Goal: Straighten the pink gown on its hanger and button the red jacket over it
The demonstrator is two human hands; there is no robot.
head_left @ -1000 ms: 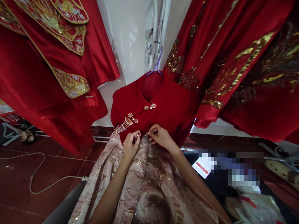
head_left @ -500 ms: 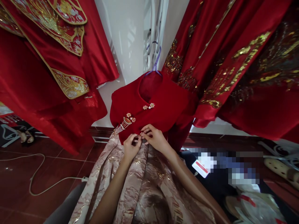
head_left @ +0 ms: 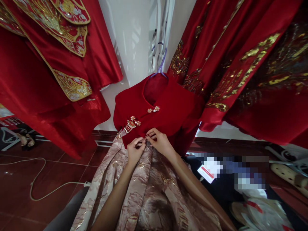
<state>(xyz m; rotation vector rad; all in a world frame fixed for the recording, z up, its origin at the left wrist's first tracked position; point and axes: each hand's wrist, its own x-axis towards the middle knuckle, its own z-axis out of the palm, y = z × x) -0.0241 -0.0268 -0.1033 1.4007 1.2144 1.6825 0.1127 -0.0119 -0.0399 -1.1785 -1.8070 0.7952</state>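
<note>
A short red jacket point(head_left: 173, 112) hangs on a purple hanger point(head_left: 160, 65) in front of me, over a champagne brocade skirt point(head_left: 144, 195). Two pearl clasps on its front are fastened: one near the collar point(head_left: 154, 109), one with a tassel point(head_left: 131, 123). My left hand point(head_left: 134, 150) and my right hand point(head_left: 160, 142) meet at the jacket's lower hem, fingertips pinched together on a small clasp point(head_left: 146, 138) there.
Red robes with gold embroidery hang close on the left point(head_left: 48, 64) and on the right point(head_left: 240, 64). A white cable point(head_left: 40, 189) lies on the dark red tiled floor at the left. Slippers point(head_left: 291, 176) and bags point(head_left: 260, 211) lie at the lower right.
My hands have drawn together at the hem: a second ago the fingertips were apart, and now they touch on the clasp. The jacket's right side has shifted slightly left.
</note>
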